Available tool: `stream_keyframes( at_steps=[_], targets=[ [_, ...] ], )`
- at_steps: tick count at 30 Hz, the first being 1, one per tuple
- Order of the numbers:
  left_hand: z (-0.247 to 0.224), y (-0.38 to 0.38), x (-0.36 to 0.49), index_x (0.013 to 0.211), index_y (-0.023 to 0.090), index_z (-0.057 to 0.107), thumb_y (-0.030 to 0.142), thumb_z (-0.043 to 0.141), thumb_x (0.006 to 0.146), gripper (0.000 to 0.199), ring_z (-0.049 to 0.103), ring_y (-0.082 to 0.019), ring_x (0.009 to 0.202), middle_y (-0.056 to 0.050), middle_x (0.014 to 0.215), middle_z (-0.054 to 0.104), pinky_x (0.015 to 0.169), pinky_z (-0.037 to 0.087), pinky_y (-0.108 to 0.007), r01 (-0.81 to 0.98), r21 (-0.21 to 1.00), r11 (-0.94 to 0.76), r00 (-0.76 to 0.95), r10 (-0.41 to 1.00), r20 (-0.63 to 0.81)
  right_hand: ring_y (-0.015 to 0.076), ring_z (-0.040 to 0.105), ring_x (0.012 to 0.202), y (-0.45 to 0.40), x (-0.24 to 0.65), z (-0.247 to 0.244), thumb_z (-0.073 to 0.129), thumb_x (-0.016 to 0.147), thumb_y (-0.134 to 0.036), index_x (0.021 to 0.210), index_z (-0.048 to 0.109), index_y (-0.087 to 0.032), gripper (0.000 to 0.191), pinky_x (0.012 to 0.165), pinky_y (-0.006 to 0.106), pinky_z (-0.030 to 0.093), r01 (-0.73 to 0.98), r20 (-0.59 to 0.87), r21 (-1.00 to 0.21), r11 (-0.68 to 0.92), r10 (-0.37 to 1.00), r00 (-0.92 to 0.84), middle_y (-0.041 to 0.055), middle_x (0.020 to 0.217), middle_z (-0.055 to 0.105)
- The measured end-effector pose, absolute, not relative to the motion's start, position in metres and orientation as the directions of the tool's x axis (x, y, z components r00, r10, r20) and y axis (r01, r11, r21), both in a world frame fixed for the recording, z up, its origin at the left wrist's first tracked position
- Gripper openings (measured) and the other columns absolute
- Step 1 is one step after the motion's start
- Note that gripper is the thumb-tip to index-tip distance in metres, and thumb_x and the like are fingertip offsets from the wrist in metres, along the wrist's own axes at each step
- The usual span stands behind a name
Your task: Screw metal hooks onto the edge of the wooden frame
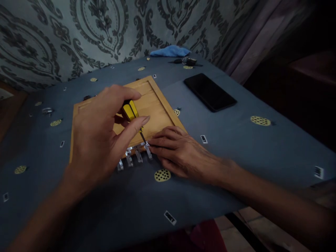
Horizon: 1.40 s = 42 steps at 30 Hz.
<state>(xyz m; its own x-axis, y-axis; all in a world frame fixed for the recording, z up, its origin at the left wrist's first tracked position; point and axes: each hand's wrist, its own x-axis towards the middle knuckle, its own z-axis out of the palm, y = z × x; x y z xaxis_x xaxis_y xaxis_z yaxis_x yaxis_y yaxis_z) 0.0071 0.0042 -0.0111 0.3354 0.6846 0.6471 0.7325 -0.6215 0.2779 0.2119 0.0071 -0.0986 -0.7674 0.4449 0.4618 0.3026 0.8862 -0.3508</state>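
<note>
My left hand (pixel 102 129) is closed around a screwdriver (pixel 130 110) with a yellow and black handle. Its thin shaft points down, and the tip meets the right end of a shiny metal hook rail (pixel 138 154). The rail lies along the near edge of a wooden board with a raised frame (pixel 153 115), its several hooks hanging past that edge. Bent over the board's near right corner, my right hand (pixel 183 152) has its fingers pressed together, the fingertips at the rail's right end. My left hand covers the rail's left part and much of the board.
A black phone (pixel 210 92) lies right of the board. Farther back are a blue cloth (pixel 170 51) and a bunch of keys (pixel 187 62). A small metal piece (pixel 47 111) sits at the left on the patterned tablecloth (pixel 262 150). A patterned wall (pixel 105 31) borders the back.
</note>
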Motion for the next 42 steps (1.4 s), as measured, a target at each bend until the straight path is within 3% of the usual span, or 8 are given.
stream_keyframes(
  at_steps=[5, 12, 15, 19, 24, 29, 35, 42],
  targets=[
    [-0.007, -0.001, 0.009, 0.113, 0.023, 0.062, 0.018, 0.075, 0.077, 0.038, 0.070, -0.014, 0.085, -0.001, 0.104, 0.069, 0.072, 0.061, -0.023, 0.740, 0.413, -0.530, 0.217, 0.770, 0.600, 0.0264, 0.057, 0.111, 0.007, 0.211, -0.099, 0.054, 0.089, -0.014, 0.121, 0.066, -0.013, 0.033, 0.100, 0.046, 0.044, 0.296, 0.465, -0.353, 0.888, 0.441, -0.768, 0.0070, 0.120, 0.071],
    [-0.003, -0.001, 0.007, 0.116, 0.023, 0.061, 0.021, 0.070, 0.081, 0.035, 0.071, -0.014, 0.075, 0.000, 0.092, 0.073, 0.071, 0.062, -0.023, 0.687, 0.505, -0.522, 0.237, 0.819, 0.523, 0.0250, 0.058, 0.111, 0.008, 0.211, -0.099, 0.053, 0.091, -0.015, 0.120, 0.066, -0.016, 0.032, 0.099, 0.046, 0.045, 0.298, 0.464, -0.358, 0.885, 0.445, -0.766, 0.0062, 0.118, 0.071],
    [-0.007, 0.002, 0.007, 0.113, 0.025, 0.062, 0.026, 0.070, 0.082, 0.032, 0.069, -0.014, 0.082, 0.001, 0.090, 0.069, 0.069, 0.062, -0.022, 0.731, 0.437, -0.524, 0.237, 0.796, 0.557, 0.0254, 0.058, 0.111, 0.007, 0.212, -0.099, 0.053, 0.090, -0.014, 0.121, 0.066, -0.015, 0.033, 0.100, 0.046, 0.045, 0.301, 0.458, -0.360, 0.883, 0.448, -0.768, 0.0070, 0.120, 0.071],
    [-0.008, 0.003, 0.008, 0.114, 0.026, 0.062, 0.024, 0.073, 0.079, 0.036, 0.064, -0.012, 0.072, 0.004, 0.076, 0.059, 0.064, 0.062, -0.020, 0.790, 0.347, -0.505, 0.236, 0.773, 0.588, 0.0263, 0.058, 0.111, 0.008, 0.211, -0.099, 0.053, 0.090, -0.014, 0.120, 0.066, -0.014, 0.033, 0.099, 0.047, 0.045, 0.298, 0.461, -0.354, 0.886, 0.442, -0.769, 0.0077, 0.121, 0.070],
    [-0.004, 0.000, 0.008, 0.106, 0.024, 0.066, 0.021, 0.077, 0.076, 0.033, 0.066, -0.012, 0.075, 0.003, 0.087, 0.064, 0.067, 0.063, -0.021, 0.743, 0.403, -0.534, 0.234, 0.772, 0.591, 0.0260, 0.058, 0.111, 0.008, 0.211, -0.099, 0.052, 0.091, -0.014, 0.120, 0.066, -0.015, 0.032, 0.099, 0.047, 0.046, 0.295, 0.464, -0.358, 0.886, 0.443, -0.767, 0.0079, 0.120, 0.070],
    [0.001, -0.003, 0.007, 0.112, 0.028, 0.062, 0.010, 0.071, 0.077, 0.041, 0.068, -0.012, 0.081, 0.005, 0.091, 0.068, 0.075, 0.062, -0.018, 0.701, 0.473, -0.534, 0.260, 0.808, 0.529, 0.0255, 0.058, 0.111, 0.008, 0.211, -0.099, 0.054, 0.090, -0.014, 0.120, 0.066, -0.016, 0.033, 0.099, 0.047, 0.046, 0.296, 0.466, -0.361, 0.884, 0.446, -0.764, 0.0072, 0.120, 0.070],
    [-0.001, 0.000, 0.004, 0.114, 0.027, 0.062, 0.012, 0.072, 0.075, 0.043, 0.069, -0.016, 0.089, 0.002, 0.092, 0.068, 0.073, 0.063, -0.021, 0.660, 0.545, -0.517, 0.247, 0.834, 0.493, 0.0253, 0.058, 0.110, 0.007, 0.211, -0.097, 0.053, 0.091, -0.014, 0.121, 0.066, -0.015, 0.033, 0.099, 0.047, 0.046, 0.303, 0.460, -0.360, 0.882, 0.450, -0.765, 0.0081, 0.120, 0.070],
    [-0.006, 0.001, 0.005, 0.111, 0.022, 0.064, 0.024, 0.072, 0.080, 0.031, 0.067, -0.015, 0.083, 0.000, 0.092, 0.066, 0.070, 0.063, -0.021, 0.734, 0.383, -0.561, 0.280, 0.764, 0.581, 0.0268, 0.058, 0.111, 0.008, 0.212, -0.099, 0.053, 0.090, -0.014, 0.119, 0.066, -0.011, 0.032, 0.099, 0.047, 0.046, 0.305, 0.456, -0.342, 0.889, 0.441, -0.773, 0.0087, 0.121, 0.070]
  ],
)
